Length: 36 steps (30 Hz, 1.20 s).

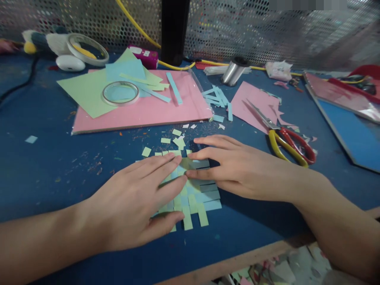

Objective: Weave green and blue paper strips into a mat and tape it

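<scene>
From the person's head, the only view looks forward and down, close above the near side of the bench (249,221), taking in left hand (139,194), right hand (240,166) and the perforated screen (225,35) behind the bench.

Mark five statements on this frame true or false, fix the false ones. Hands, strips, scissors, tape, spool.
1. The left hand lies over the woven paper strips. True.
2. The right hand grips the scissors. False: its fingers reach over the woven paper strips, and the scissors lie on the blue table.
3. Both handle loops of the scissors are red. False: one is yellow, the other red.
4. A tape roll lies on top of green and blue paper sheets. True.
5. The silver spool is left of the black post in the picture. False: it is to the right.
</scene>
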{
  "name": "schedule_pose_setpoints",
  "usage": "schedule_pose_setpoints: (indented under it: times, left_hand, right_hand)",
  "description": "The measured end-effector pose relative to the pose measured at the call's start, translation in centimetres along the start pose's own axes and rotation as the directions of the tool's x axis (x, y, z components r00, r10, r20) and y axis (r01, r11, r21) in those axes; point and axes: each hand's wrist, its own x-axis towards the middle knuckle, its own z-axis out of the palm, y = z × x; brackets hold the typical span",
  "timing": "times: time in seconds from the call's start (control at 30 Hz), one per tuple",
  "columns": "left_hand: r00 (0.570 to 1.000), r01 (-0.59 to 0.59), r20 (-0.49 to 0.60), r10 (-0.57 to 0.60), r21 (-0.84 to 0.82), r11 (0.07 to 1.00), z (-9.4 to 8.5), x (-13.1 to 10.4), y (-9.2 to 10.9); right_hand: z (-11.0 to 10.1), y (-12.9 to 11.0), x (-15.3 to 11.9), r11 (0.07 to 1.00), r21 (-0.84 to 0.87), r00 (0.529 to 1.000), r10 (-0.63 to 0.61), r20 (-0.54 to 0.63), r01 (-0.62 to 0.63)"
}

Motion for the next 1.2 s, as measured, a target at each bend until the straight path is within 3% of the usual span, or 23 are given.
schedule_pose_setpoints:
  times: [0.23, 0.43, 0.57, 0.63, 0.7, 0.8, 0.87, 0.93, 1.03, 1.2]
  left_hand:
    - [1.000, -0.005, 0.019, 0.005, -0.022, 1.000, -0.2, 0.0, 0.1]
    - [0.999, -0.030, 0.044, 0.032, -0.045, 0.999, -0.2, -0.1, 0.0]
    - [0.999, 0.041, 0.029, -0.036, -0.160, 0.986, -0.4, -0.4, -0.1]
    - [0.991, 0.117, -0.032, -0.132, -0.291, 0.949, -0.8, -0.4, -0.4]
    - [0.950, 0.209, -0.120, -0.288, -0.440, 0.873, -1.2, -0.3, -0.9]
    - [0.823, 0.332, -0.185, -0.537, -0.610, 0.720, -1.7, 0.0, -2.0]
    - [0.731, 0.392, -0.205, -0.651, -0.655, 0.646, -1.8, 0.2, -2.8]
    - [0.679, 0.426, -0.235, -0.695, -0.646, 0.634, -1.8, 0.5, -3.4]
    - [0.711, 0.449, -0.222, -0.667, -0.587, 0.674, -1.8, 0.9, -4.0]
    - [0.880, 0.452, 0.003, -0.474, -0.305, 0.838, -2.2, 1.2, -4.3]
  right_hand:
    - [-0.3, 1.4, -0.2, 0.990, 0.137, 0.997, -0.037, -0.060, 0.045]
    - [0.1, 0.9, 0.1, 0.986, 0.167, 0.999, 0.001, -0.042, 0.006]
    - [0.3, 1.0, 0.5, 0.964, 0.265, 0.998, 0.020, -0.060, -0.003]
    - [0.2, 1.3, 0.5, 0.943, 0.333, 0.993, 0.023, -0.118, 0.018]
    - [0.0, 1.6, 0.5, 0.933, 0.358, 0.972, 0.045, -0.232, 0.042]
    - [-0.2, 1.8, 0.4, 0.951, 0.305, 0.921, 0.082, -0.381, 0.041]
    - [-0.2, 1.8, 0.4, 0.964, 0.259, 0.917, 0.050, -0.395, 0.059]
    - [0.1, 1.8, 0.4, 0.969, 0.227, 0.934, -0.011, -0.356, 0.098]
    - [0.6, 1.7, 0.5, 0.973, 0.201, 0.956, -0.048, -0.289, 0.110]
    - [0.9, 1.6, 0.7, 0.982, 0.177, 0.968, -0.026, -0.249, 0.072]
